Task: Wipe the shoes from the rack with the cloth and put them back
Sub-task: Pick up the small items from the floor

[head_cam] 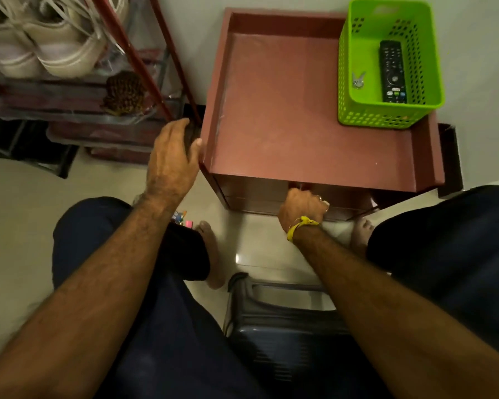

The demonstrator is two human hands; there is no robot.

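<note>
We see the left hand [172, 156] gripping the near-left corner of the reddish-brown desk [294, 116], while the right hand [301, 210] reaches under its front edge, possibly on a drawer front. A green basket [357, 110] on the desk holds a remote [392, 72]. Pale shoes [41, 44] sit on the rack [144, 53] at left.

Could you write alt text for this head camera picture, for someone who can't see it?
A seated person's left hand grips the corner of a reddish-brown cabinet while the right hand reaches its front. A green basket on top holds a remote; pale shoes sit on a rack at left.
</note>
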